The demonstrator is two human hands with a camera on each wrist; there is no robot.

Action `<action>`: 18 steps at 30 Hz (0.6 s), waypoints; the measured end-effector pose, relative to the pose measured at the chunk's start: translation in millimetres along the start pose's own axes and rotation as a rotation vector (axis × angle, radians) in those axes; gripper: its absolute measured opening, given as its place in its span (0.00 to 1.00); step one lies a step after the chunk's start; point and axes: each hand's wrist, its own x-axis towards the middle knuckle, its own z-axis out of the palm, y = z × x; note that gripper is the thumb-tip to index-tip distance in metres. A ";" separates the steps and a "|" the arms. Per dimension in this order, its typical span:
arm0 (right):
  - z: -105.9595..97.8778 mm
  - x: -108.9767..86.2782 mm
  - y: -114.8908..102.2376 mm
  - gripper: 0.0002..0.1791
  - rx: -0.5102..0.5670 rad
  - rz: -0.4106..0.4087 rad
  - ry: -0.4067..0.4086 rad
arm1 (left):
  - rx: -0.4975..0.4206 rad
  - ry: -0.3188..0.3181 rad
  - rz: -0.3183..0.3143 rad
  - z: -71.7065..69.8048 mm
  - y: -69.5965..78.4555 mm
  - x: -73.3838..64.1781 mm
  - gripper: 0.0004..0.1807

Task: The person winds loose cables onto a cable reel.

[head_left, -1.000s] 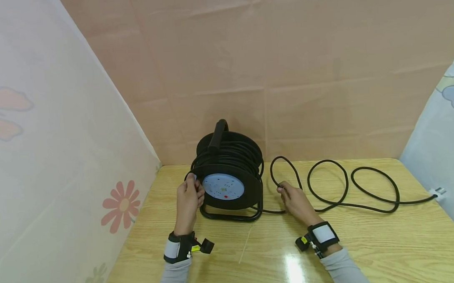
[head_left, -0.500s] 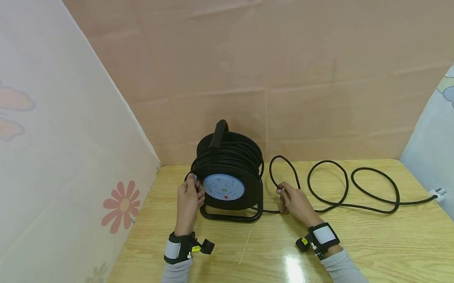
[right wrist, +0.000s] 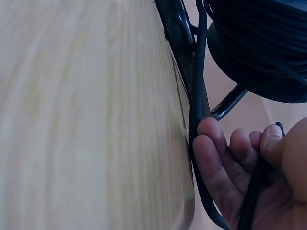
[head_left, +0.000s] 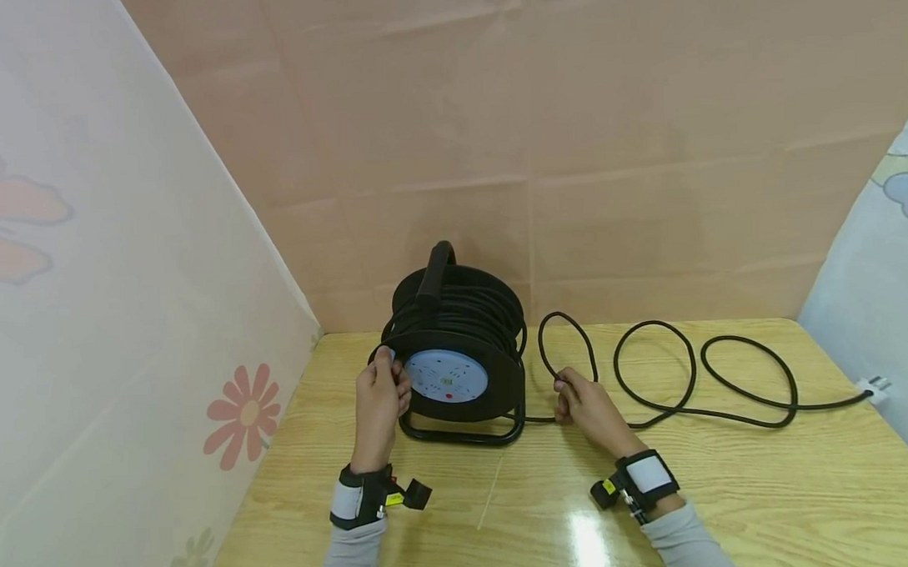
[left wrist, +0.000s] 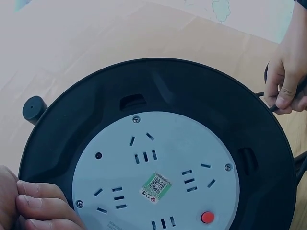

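Note:
A black cable reel (head_left: 506,390) stands upright on the table, its pale blue socket plate (head_left: 448,375) facing me. My left hand (head_left: 379,394) grips the reel at the left rim with curled fingers (left wrist: 43,211); the exact part inside the grip is hidden. To the right of the reel, my right hand (head_left: 592,405) pinches the black cable (head_left: 558,314) between thumb and forefinger, below a raised loop. In the right wrist view, other fingertips (right wrist: 207,127) of that hand touch a lower stretch of cable (right wrist: 197,81) running to the reel.
More cable lies in loose loops across the table's right side, ending in a white plug (head_left: 875,388) by the right wall. A carrying handle (head_left: 434,276) rises over the reel, and a tubular stand (head_left: 459,437) supports it. Brown paper (head_left: 607,145) covers the back wall.
The right hand's lower fingers have stretched down and left to the lower cable, and the raised loop has shifted slightly left. The left hand and the reel look unmoved.

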 end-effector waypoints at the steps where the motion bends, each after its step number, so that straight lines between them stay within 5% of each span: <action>1: 0.0 0.1 -0.1 0.10 0.006 0.000 -0.002 | 0.000 0.001 0.000 0.4 0.3 -0.1 0.28; 18: 2.1 1.1 3.0 0.10 -0.049 -0.091 -0.002 | 0.002 -0.025 0.034 5.6 4.3 0.0 0.29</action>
